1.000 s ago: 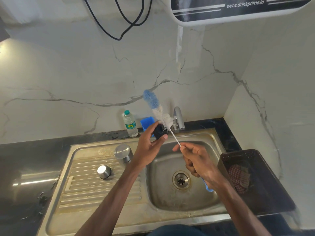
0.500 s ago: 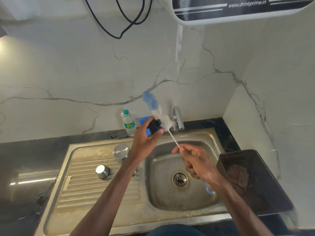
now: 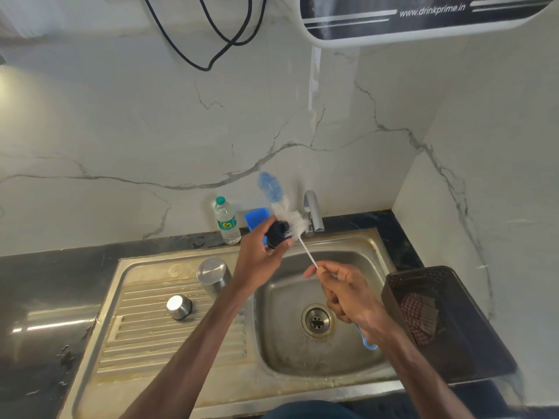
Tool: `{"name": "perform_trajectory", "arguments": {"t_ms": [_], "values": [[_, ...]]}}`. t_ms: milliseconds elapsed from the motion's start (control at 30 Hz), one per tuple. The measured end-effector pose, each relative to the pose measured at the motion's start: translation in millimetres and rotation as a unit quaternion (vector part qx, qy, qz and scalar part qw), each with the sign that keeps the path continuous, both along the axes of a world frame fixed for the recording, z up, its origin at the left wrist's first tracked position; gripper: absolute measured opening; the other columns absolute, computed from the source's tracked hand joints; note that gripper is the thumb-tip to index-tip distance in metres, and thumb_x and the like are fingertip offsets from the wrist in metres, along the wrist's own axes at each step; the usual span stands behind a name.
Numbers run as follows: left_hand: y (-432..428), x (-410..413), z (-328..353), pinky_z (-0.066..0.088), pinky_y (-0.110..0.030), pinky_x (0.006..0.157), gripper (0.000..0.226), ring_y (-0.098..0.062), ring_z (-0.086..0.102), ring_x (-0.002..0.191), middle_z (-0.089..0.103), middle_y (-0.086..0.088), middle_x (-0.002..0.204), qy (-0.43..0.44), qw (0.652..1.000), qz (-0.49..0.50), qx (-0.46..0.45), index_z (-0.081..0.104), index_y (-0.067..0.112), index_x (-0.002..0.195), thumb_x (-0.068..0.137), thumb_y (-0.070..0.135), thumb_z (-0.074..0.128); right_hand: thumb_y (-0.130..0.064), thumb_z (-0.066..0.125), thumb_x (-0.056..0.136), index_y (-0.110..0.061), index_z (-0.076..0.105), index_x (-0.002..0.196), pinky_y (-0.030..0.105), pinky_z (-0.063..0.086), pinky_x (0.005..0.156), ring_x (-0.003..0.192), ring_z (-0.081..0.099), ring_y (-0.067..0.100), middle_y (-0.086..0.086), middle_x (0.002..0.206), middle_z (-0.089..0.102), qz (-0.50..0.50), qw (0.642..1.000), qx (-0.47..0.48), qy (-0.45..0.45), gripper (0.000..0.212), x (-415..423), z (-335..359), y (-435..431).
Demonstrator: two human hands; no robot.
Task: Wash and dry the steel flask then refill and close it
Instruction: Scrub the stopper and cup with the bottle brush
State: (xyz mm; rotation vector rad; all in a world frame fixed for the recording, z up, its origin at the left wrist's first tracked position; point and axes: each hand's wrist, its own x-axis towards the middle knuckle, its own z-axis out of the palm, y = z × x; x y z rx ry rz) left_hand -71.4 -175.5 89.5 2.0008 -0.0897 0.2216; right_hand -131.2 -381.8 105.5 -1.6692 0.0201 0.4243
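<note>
My left hand (image 3: 257, 255) grips a small black stopper (image 3: 276, 232) above the back of the sink basin (image 3: 302, 355). My right hand (image 3: 348, 294) holds the thin white stem of a bottle brush (image 3: 284, 213), whose white and blue bristles press against the stopper and point up toward the wall. The brush's blue handle end (image 3: 367, 343) sticks out below my right wrist. The steel flask (image 3: 211, 275) stands upside down on the ribbed drainboard (image 3: 151, 343), partly behind my left forearm. A small steel cap (image 3: 179, 306) sits upside down beside it.
A tap (image 3: 313, 210) stands behind the basin. A small plastic water bottle (image 3: 227, 220) and a blue tub (image 3: 255, 217) stand against the marble wall. A dark basket (image 3: 447, 328) holding a checked cloth (image 3: 419, 319) sits at the right. A water purifier (image 3: 423, 19) hangs overhead.
The stopper has turned slightly in my left hand as the brush bristles rub over it. Both hands stay over the basin's back edge.
</note>
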Motion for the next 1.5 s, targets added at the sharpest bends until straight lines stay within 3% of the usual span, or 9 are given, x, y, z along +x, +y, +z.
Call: {"name": "perform_trajectory", "arguments": {"t_ms": [133,300,400,533,800,967,1200,1300,1500], "values": [[-9,-5,-6,0.06,-0.033,0.088,0.045,0.006,0.063,0.094,0.068,0.022,0.1,-0.014,0.999,-0.018,0.022,0.058,0.053,0.109,0.09,0.018,0.081,-0.025,0.046,0.111,-0.021,0.074,0.105,0.021,0.02,0.039,0.044,0.022,0.009,-0.004,0.059,0.032,-0.011,1.0,0.003,-0.003,0.028,3,0,-1],[6,10,-9,0.054,-0.023,0.088,0.032,-0.007,0.068,0.095,0.074,0.008,0.104,-0.014,0.999,0.028,0.019,0.069,0.022,0.118,0.089,0.015,0.08,-0.022,0.046,0.111,-0.019,0.075,0.105,0.018,0.022,0.038,0.043,0.022,0.007,-0.005,0.058,0.031,0.007,1.0,-0.006,0.005,0.029,-8,-3,0],[-6,2,-6,0.049,-0.011,0.082,0.031,-0.005,0.065,0.095,0.073,0.009,0.103,-0.013,0.999,-0.014,0.042,0.068,0.022,0.122,0.093,0.019,0.078,-0.023,0.046,0.111,-0.019,0.074,0.106,0.02,0.021,0.038,0.043,0.021,0.009,-0.004,0.058,0.031,-0.013,1.0,0.0,0.0,0.028,-3,-2,-1],[-1,8,0,0.049,-0.01,0.079,0.03,-0.003,0.065,0.091,0.07,0.013,0.098,-0.019,0.999,0.007,0.042,0.065,0.03,0.115,0.092,0.016,0.078,-0.022,0.047,0.111,-0.018,0.074,0.106,0.02,0.022,0.038,0.043,0.022,0.008,-0.004,0.059,0.031,-0.007,1.0,-0.001,-0.003,0.028,-5,0,-1],[-13,0,-5,0.044,-0.005,0.078,0.028,-0.007,0.061,0.092,0.071,0.002,0.099,-0.013,0.996,-0.018,0.092,0.068,0.013,0.12,0.093,0.018,0.077,-0.024,0.046,0.111,-0.02,0.074,0.106,0.02,0.023,0.038,0.042,0.023,0.007,-0.003,0.058,0.033,-0.023,1.0,-0.01,0.002,0.028,-2,-5,-1],[-2,12,-7,0.049,-0.016,0.076,0.029,-0.003,0.063,0.088,0.07,0.007,0.098,0.015,0.993,0.012,0.116,0.068,0.016,0.117,0.09,0.02,0.078,-0.022,0.046,0.111,-0.019,0.074,0.105,0.017,0.024,0.038,0.041,0.025,0.004,-0.006,0.057,0.034,-0.014,1.0,-0.018,0.007,0.029,-10,-11,0],[-11,4,-12,0.041,-0.006,0.066,0.017,0.008,0.058,0.076,0.063,0.012,0.084,0.014,0.989,-0.033,0.146,0.066,0.014,0.104,0.09,0.016,0.077,-0.018,0.045,0.111,-0.015,0.073,0.104,0.017,0.023,0.037,0.039,0.025,0.004,-0.002,0.057,0.032,-0.031,0.999,-0.02,-0.008,0.03,-2,-8,-1],[-1,13,-12,0.041,-0.006,0.066,0.018,0.003,0.058,0.071,0.065,0.007,0.084,0.033,0.988,-0.006,0.153,0.067,0.011,0.103,0.09,0.017,0.078,-0.017,0.046,0.111,-0.014,0.074,0.104,0.016,0.024,0.037,0.039,0.025,0.003,-0.002,0.056,0.032,-0.015,0.999,-0.032,-0.017,0.029,-8,-9,2],[-10,3,-19,0.045,-0.013,0.065,0.02,-0.005,0.058,0.075,0.067,0.004,0.088,0.054,0.985,-0.067,0.152,0.066,0.018,0.106,0.09,0.024,0.077,-0.019,0.046,0.111,-0.016,0.075,0.103,0.018,0.023,0.037,0.04,0.025,0.005,-0.001,0.057,0.032,-0.031,0.999,-0.016,-0.02,0.03,-1,-7,4]]}}
